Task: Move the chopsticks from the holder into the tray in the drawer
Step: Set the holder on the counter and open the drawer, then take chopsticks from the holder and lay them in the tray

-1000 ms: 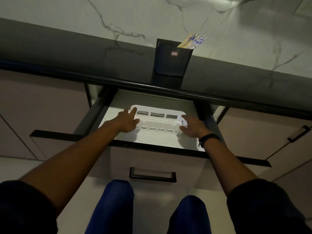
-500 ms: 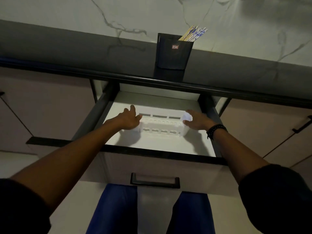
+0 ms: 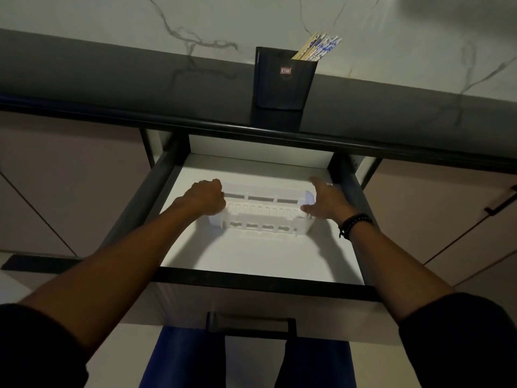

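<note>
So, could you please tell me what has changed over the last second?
Both hands shifted the white tray deeper into the drawer; the left hand now grips its left end, the right hand rests open against its right end. The chopsticks remain in the black holder.

A home kitchen: a dark table (image 3: 112,79) runs under a white marble-veined wall (image 3: 112,18), with flat-fronted cabinet doors (image 3: 70,177) and black bar handles (image 3: 500,203) below, a pulled-out drawer (image 3: 251,259), and a black holder (image 3: 282,79) of chopsticks (image 3: 319,47).
</note>
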